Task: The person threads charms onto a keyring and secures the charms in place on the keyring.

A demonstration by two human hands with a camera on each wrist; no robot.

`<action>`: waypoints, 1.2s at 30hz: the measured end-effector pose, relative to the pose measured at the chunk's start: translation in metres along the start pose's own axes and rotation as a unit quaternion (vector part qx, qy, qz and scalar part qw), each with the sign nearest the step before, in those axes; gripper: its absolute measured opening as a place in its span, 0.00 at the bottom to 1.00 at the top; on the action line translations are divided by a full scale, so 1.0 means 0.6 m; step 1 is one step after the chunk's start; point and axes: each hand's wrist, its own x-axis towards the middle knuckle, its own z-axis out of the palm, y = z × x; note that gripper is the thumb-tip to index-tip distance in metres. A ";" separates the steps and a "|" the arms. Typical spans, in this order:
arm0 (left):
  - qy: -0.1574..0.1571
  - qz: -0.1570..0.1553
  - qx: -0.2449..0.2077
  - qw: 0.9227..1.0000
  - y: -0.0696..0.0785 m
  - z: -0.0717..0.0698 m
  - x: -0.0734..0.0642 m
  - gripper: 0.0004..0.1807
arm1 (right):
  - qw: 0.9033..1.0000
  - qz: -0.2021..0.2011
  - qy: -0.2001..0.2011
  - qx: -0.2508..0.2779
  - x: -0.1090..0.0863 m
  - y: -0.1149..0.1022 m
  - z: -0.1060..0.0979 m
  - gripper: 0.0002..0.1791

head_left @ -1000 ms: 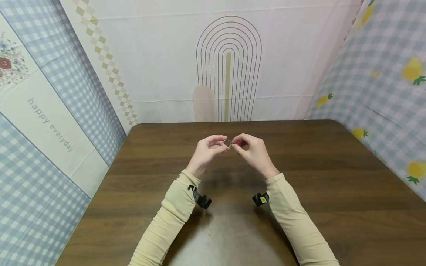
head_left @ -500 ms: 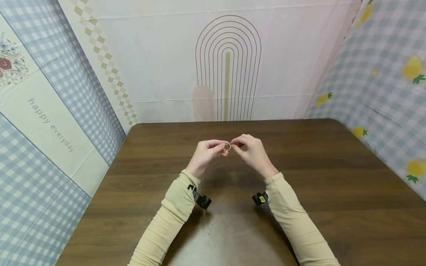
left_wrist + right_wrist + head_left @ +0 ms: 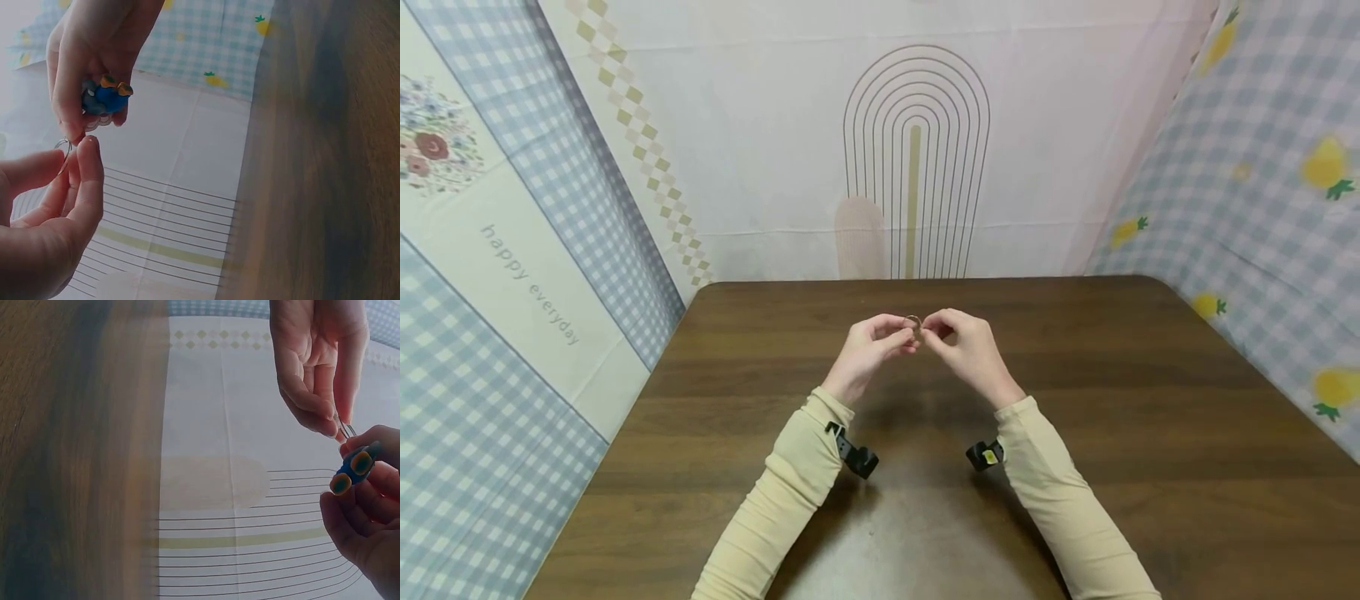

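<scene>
A thin metal key ring (image 3: 913,317) is held between both hands above the table. My left hand (image 3: 863,354) pinches the ring between thumb and fingers; the ring's loop also shows in the left wrist view, partly covered by fingertips. My right hand (image 3: 968,346) meets it from the other side, its thumb and forefinger pinching close to the ring. A small blue figurine (image 3: 111,98) with orange feet hangs within the right hand's curled fingers. In the right wrist view the same figurine (image 3: 353,470) sits against those fingers. What joins it to the ring is hidden.
A brown wooden table (image 3: 760,400) lies beneath both hands. Behind it hangs a white patterned cloth (image 3: 760,150), with checked cloths at left and right. Black wrist cameras (image 3: 859,458) are strapped over the beige sleeves.
The ring has turned between the fingers, so less of its loop shows now. My right fingertips have come closer to the left ones. The head view has shifted slightly.
</scene>
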 end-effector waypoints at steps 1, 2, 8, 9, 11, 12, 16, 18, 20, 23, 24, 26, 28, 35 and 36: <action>0.004 0.007 -0.006 1.000 -0.001 0.000 0.000 0.13 | 1.000 0.003 -0.004 0.002 0.000 -0.001 0.000 0.02; 0.008 0.014 -0.010 1.000 -0.002 0.001 0.000 0.13 | 1.000 0.007 -0.009 0.003 -0.001 -0.002 0.000 0.02; 0.029 0.057 0.008 0.998 -0.007 0.003 0.000 0.14 | 0.999 0.023 -0.031 0.012 0.000 -0.006 0.001 0.04; 0.032 0.062 0.014 0.997 -0.007 0.003 0.000 0.14 | 0.999 0.024 -0.032 0.014 0.000 -0.006 0.001 0.04; 0.037 0.071 0.030 0.996 -0.008 0.004 -0.001 0.14 | 0.999 0.023 -0.031 0.014 0.001 -0.007 0.002 0.05; 0.039 0.072 0.037 0.996 -0.008 0.004 -0.001 0.14 | 0.999 0.020 -0.030 0.012 0.001 -0.007 0.002 0.05; 0.043 0.074 0.056 0.995 -0.008 0.002 0.000 0.14 | 0.999 0.012 -0.032 0.004 0.000 -0.008 0.000 0.05; 0.040 0.073 0.063 0.995 -0.008 0.000 0.000 0.14 | 0.999 0.011 -0.035 -0.002 0.000 -0.008 0.000 0.05; 0.037 0.072 0.071 0.994 -0.007 -0.001 0.000 0.14 | 0.999 0.011 -0.039 -0.007 -0.001 -0.007 -0.001 0.05; 0.031 0.067 0.079 0.994 -0.007 -0.003 0.001 0.14 | 0.999 0.013 -0.041 -0.009 -0.002 -0.007 -0.001 0.05; 0.030 0.066 0.080 0.994 -0.008 -0.003 0.001 0.13 | 0.999 0.015 -0.042 -0.009 -0.002 -0.006 -0.001 0.05; 0.025 0.064 0.081 0.994 -0.008 -0.003 0.000 0.13 | 0.999 0.018 -0.038 -0.005 -0.003 -0.006 -0.001 0.04; 0.021 0.064 0.082 0.994 -0.008 -0.002 0.000 0.12 | 0.999 0.023 -0.032 -0.001 -0.002 -0.005 -0.001 0.04; 0.034 0.076 0.057 0.995 -0.007 0.005 -0.001 0.14 | 0.999 0.042 -0.030 0.004 -0.001 -0.002 0.001 0.05; 0.038 0.077 0.055 0.995 -0.007 0.005 -0.001 0.13 | 0.999 0.043 -0.033 0.005 -0.001 -0.003 0.001 0.05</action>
